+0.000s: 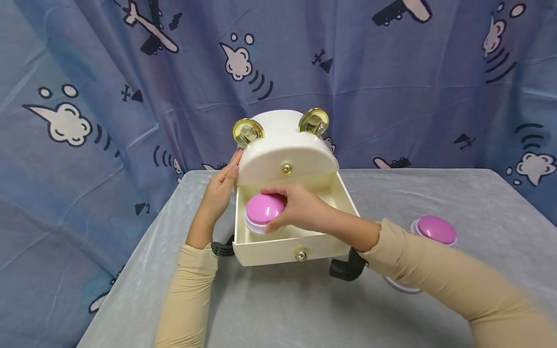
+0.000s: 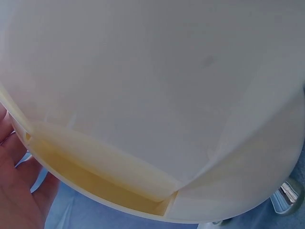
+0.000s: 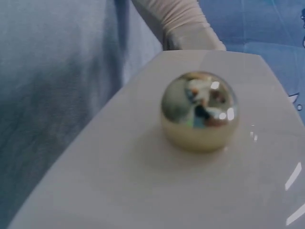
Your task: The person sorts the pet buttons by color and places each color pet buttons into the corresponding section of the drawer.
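Observation:
A white storage box (image 1: 287, 123) with a rounded top and gold ears stands with its lower drawer (image 1: 267, 253) pulled out. My right hand (image 1: 300, 208) reaches into that drawer and grips a small round jar (image 1: 263, 209) with a pink lid and white base between thumb and fingers. Whether the jar touches the drawer floor I cannot tell. Along the box's left side rests my left hand (image 1: 219, 188), its fingers extended below the left ear. In the right wrist view the drawer's gold knob (image 3: 199, 112) is close up; the right hand is hidden there.
A similar pink-lidded jar (image 1: 437, 229) stands on the grey cloth-covered table (image 1: 478, 203), to the right. Another round white base (image 1: 402, 286) is mostly hidden under the right sleeve. Behind the table hangs a blue patterned curtain (image 1: 283, 63).

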### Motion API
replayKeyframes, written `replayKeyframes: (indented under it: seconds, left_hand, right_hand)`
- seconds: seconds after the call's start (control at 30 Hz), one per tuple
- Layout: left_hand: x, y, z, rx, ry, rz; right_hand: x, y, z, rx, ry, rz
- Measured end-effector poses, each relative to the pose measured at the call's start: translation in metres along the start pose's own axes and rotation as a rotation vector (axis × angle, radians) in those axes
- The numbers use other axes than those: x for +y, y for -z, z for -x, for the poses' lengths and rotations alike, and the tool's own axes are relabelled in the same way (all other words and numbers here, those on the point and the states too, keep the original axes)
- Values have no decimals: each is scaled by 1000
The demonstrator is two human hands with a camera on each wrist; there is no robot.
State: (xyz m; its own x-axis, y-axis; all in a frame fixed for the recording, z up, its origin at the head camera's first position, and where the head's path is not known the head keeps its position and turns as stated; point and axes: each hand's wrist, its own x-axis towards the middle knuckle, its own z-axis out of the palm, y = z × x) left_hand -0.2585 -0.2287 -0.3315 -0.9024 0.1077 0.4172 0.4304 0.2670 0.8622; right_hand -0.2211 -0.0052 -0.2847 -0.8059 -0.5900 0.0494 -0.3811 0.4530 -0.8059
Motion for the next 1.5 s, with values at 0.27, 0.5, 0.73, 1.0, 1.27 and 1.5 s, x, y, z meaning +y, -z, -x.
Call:
replayKeyframes:
  seconds: [0.27, 0.5, 0.73, 1.0, 1.27, 1.5]
  left_hand:
    - [-1, -3, 0, -11, 9, -5]
    - [-1, -3, 1, -6, 5, -29]
    - [0, -3, 0, -7, 9, -22]
    - [-1, -2, 0, 0, 8, -36]
    - [0, -2, 0, -2, 14, -31]
    - [1, -1, 1, 3, 8, -44]
  right_hand:
    - [7, -5, -2, -46, -51, 35]
    - [9, -6, -5, -70, -74, 41]
    - [10, -7, -3, -70, -97, 57]
    - [10, -8, -5, -66, -83, 97]
    - [13, -11, -6, -118, -60, 95]
    - [12, -10, -5, -131, -54, 116]
